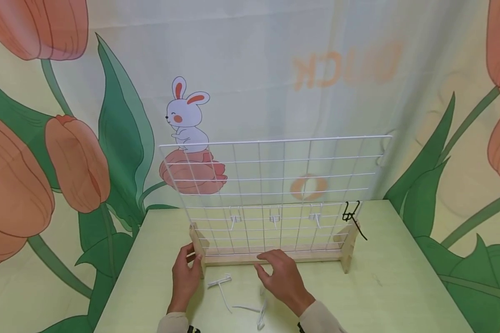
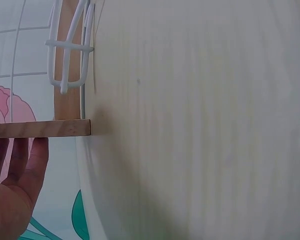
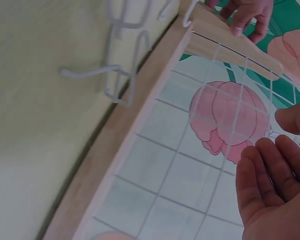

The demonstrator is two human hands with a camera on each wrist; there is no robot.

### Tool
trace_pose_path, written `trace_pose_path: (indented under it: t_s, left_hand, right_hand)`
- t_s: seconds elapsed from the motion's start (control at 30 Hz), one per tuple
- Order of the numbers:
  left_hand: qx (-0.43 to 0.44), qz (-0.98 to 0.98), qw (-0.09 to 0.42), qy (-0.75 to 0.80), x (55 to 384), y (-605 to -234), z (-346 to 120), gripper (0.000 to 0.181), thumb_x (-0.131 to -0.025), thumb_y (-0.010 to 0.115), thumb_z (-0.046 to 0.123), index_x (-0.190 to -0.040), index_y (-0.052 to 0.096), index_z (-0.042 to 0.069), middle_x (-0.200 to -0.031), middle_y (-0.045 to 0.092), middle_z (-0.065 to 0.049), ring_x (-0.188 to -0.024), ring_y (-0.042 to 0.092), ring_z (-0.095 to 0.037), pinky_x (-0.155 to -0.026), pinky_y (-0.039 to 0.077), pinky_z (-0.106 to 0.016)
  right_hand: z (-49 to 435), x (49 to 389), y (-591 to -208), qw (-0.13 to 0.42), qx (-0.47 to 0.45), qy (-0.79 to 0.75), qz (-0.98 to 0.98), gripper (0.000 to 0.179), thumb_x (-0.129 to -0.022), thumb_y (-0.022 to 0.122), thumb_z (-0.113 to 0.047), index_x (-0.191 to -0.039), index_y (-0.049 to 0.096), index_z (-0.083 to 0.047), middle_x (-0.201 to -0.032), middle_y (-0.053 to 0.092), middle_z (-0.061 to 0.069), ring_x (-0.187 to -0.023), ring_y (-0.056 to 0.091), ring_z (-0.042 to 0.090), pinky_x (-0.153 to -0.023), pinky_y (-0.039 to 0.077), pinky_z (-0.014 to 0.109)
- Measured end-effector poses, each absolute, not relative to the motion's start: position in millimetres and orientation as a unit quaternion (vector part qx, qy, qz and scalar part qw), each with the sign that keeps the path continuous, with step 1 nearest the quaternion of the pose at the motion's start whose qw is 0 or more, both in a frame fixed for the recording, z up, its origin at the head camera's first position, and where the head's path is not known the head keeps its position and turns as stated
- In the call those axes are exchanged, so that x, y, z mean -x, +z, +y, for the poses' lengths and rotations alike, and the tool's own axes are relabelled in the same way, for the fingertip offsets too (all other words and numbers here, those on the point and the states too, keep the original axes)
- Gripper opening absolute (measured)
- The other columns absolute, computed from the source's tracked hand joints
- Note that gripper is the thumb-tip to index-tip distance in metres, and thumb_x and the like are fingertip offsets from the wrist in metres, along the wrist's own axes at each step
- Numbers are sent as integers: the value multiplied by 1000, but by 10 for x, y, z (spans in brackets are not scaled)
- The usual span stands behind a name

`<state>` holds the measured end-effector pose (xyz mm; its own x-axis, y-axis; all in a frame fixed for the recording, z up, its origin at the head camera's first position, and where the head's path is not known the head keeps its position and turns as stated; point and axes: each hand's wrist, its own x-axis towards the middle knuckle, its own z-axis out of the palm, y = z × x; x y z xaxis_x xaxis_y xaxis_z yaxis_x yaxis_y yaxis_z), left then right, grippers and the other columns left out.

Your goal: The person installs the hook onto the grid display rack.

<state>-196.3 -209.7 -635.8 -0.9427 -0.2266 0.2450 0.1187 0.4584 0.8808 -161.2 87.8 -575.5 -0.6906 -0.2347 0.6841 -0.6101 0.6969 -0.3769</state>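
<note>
A white wire grid panel (image 1: 275,140) stands upright in a wooden base (image 1: 271,259). My left hand (image 1: 186,277) grips the base's left end piece (image 2: 42,129), thumb on one side and fingers on the other. My right hand (image 1: 282,277) is in front of the base's long bar, fingers loosely bent and holding nothing; in the right wrist view its palm (image 3: 277,200) shows bare. White wire hooks lie on the table between the hands, one hook (image 1: 220,281) near the left hand and another hook (image 1: 261,317) nearer the front.
Three white hooks hang across the grid's lower part, the middle hook (image 1: 274,217) among them. A black hook (image 1: 350,216) hangs near the right edge. Behind the light table (image 1: 391,277) is a curtain (image 1: 250,69) printed with tulips and a rabbit.
</note>
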Motion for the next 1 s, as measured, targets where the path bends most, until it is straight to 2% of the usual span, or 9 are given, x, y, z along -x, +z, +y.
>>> trace_pose_path:
  t_s: [0.17, 0.33, 0.67, 1.0]
  left_hand:
    - [-36, -839, 157, -520, 1955, -6371, -2087, 37, -104, 66, 11, -140, 59, 13, -135, 67, -11, -119, 69, -33, -94, 59, -48]
    - [-30, -838, 163, -520, 1953, -6373, -2082, 37, -104, 66, 9, -140, 59, 12, -134, 67, -13, -119, 69, -35, -91, 61, -47]
    - [-33, -838, 164, -519, 1953, -6374, -2087, 37, -104, 66, 9, -140, 59, 13, -134, 67, -13, -118, 69, -36, -90, 61, -46]
    - [-34, -835, 165, -523, 1965, -6351, -2084, 37, -104, 66, 10, -140, 60, 14, -135, 67, -11, -119, 69, -33, -87, 60, -36]
  right_hand:
    - [967, 1556, -5915, 296, -231, 302, -876, 26, -76, 94, -14, -98, 80, -13, -94, 79, -3, -93, 74, 16, -80, 63, 34]
    - [1039, 1512, -6075, 267, -216, 288, -894, 24, -77, 94, -15, -97, 80, -14, -95, 79, -4, -94, 75, 15, -82, 62, 33]
    - [1153, 1450, -6281, 146, -192, 259, -935, 18, -84, 88, -17, -101, 81, -13, -101, 80, -3, -103, 74, 19, -92, 60, 40]
    - [1199, 1465, -6382, 110, -207, 239, -942, 18, -86, 88, -21, -102, 82, -13, -102, 80, -4, -101, 75, 19, -92, 61, 41]
